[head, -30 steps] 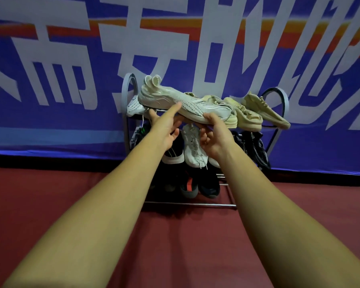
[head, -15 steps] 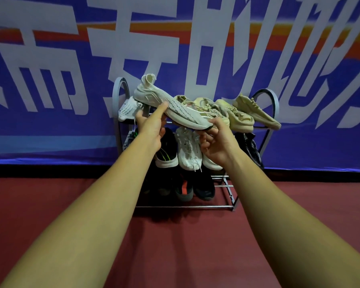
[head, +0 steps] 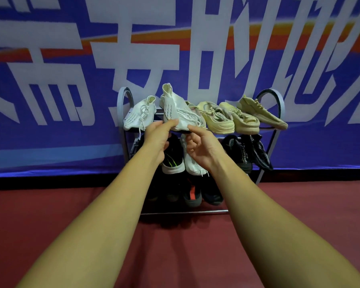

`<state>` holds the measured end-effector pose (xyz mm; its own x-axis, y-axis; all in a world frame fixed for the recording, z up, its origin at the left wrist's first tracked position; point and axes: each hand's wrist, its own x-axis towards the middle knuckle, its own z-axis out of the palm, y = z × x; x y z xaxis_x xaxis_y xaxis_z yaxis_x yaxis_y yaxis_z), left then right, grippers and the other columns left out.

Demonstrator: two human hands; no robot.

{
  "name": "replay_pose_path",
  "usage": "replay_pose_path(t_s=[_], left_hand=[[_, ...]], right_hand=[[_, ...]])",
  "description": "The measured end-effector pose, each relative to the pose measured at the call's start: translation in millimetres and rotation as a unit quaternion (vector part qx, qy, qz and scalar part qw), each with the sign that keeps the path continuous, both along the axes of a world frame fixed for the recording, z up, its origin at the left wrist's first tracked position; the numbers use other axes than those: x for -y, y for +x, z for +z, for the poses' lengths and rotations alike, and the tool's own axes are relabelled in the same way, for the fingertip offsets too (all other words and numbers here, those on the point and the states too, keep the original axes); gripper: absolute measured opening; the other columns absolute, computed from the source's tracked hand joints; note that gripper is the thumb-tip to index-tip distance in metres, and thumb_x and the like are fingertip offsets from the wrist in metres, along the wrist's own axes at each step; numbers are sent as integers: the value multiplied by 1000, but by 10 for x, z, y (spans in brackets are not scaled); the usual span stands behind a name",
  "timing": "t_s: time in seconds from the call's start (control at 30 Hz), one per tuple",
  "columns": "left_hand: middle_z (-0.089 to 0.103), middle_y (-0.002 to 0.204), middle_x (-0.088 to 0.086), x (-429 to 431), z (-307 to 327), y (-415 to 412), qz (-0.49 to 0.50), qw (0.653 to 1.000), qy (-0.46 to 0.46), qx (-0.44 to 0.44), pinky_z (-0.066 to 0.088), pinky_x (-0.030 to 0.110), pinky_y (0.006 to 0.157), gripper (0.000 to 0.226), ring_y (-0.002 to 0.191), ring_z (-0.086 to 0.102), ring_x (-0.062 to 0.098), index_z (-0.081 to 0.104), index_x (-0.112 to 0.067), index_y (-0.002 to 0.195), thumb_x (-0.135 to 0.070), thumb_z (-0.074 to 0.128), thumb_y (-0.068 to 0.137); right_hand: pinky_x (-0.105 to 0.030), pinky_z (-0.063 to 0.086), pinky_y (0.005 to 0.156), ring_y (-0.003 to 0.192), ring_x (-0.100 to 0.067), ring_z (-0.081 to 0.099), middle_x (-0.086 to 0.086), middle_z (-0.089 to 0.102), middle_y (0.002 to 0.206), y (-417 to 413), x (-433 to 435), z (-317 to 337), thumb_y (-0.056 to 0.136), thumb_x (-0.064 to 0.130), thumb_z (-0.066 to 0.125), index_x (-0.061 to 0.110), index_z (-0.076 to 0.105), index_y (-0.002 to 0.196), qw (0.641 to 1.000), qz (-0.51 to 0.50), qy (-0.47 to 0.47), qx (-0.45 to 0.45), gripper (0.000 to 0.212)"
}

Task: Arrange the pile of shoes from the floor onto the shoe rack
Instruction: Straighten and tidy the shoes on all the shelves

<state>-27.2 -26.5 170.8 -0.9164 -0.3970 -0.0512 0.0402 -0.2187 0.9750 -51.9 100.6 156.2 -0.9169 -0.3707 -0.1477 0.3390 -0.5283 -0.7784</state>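
Observation:
A white knit shoe [head: 175, 109] sits on the top shelf of the grey metal shoe rack [head: 121, 104], heel up at the back and toe pointing at me. My left hand [head: 157, 138] pinches its toe, thumb on top and fingers curled beneath. My right hand [head: 204, 146] is just right of the toe; its thumb tip touches the toe's edge and its fingers hang loosely curled below. The matching white shoe [head: 137, 115] lies to the left on the same shelf. Three beige shoes [head: 243, 119] fill the shelf's right side.
The middle shelf holds a black shoe with green marks [head: 174, 159], a white shoe [head: 192, 165] and black shoes [head: 243, 152]. Dark shoes [head: 192, 196] stand on the bottom level. A blue banner [head: 50, 80] hangs behind the rack. Red floor [head: 175, 246] lies in front.
The white knit shoe has turned from lying sideways across both hands to toe-forward on the top shelf. My right hand has loosened from it and my left has shifted to its toe.

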Motion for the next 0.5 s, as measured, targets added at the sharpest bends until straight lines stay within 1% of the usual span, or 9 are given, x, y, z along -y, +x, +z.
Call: replay_pose_path(t_s=[0.07,0.13,0.17,0.23,0.3,0.33,0.4,0.43,0.5], left_hand=[[64,71,-12,34,13,41,-10,1000,2,9,34,24,59,7,67,57,5,64,-23,86,-20,70,86],[59,62,-12,82,3,61,3,1000,-1,4,30,23,55,11,53,50,2,62,-22,83,-12,65,86],[56,61,-11,105,-12,62,17,1000,-3,0,29,23,55,13,52,46,4,62,-22,82,-9,63,84],[55,71,-5,148,-43,76,39,999,-3,-3,29,25,56,15,61,42,8,65,-21,81,-7,61,81],[61,82,-2,192,-71,87,52,999,-2,0,31,24,55,20,68,48,11,68,-23,90,-7,64,80],[65,87,-1,216,-79,93,59,998,-2,3,33,23,54,26,72,52,11,68,-24,98,-7,66,79],[70,97,2,249,-112,80,74,997,4,1,37,21,51,34,77,59,12,64,-28,107,-6,67,81],[70,98,2,254,-124,74,81,997,10,0,39,19,49,34,77,60,12,63,-29,106,-5,66,82],[69,95,0,245,-132,66,89,996,19,-12,39,13,42,29,73,59,9,65,-29,100,-4,64,86]], right_hand=[[-13,28,41,57,-5,48,2,57,75,-13,86,-34,91,11,67,11,60,107,1000,-8,6,2,16],[-14,27,43,54,-3,49,4,56,73,-15,168,-58,92,13,67,15,60,99,1000,-12,24,-4,10],[-15,26,44,52,-2,49,5,56,72,-5,203,-57,93,14,67,17,60,93,999,-11,35,-14,8],[-16,26,45,48,-1,49,9,59,68,3,285,-58,95,17,65,22,59,84,998,-9,59,-33,14],[-17,28,46,47,-1,49,9,63,71,7,371,-73,96,21,65,23,61,86,995,-15,88,-45,10],[-17,28,46,50,-3,48,7,64,76,9,403,-85,95,22,67,21,63,89,992,-29,109,-50,6],[-16,32,45,55,-6,46,1,65,84,8,451,-122,91,22,72,18,65,92,983,-77,154,-68,8],[-16,35,47,58,-6,48,-2,67,88,13,468,-134,89,22,75,17,65,92,976,-105,171,-80,11],[-19,42,58,70,-9,57,-7,72,100,-1,497,-154,85,22,79,15,65,98,965,-148,190,-100,21]])
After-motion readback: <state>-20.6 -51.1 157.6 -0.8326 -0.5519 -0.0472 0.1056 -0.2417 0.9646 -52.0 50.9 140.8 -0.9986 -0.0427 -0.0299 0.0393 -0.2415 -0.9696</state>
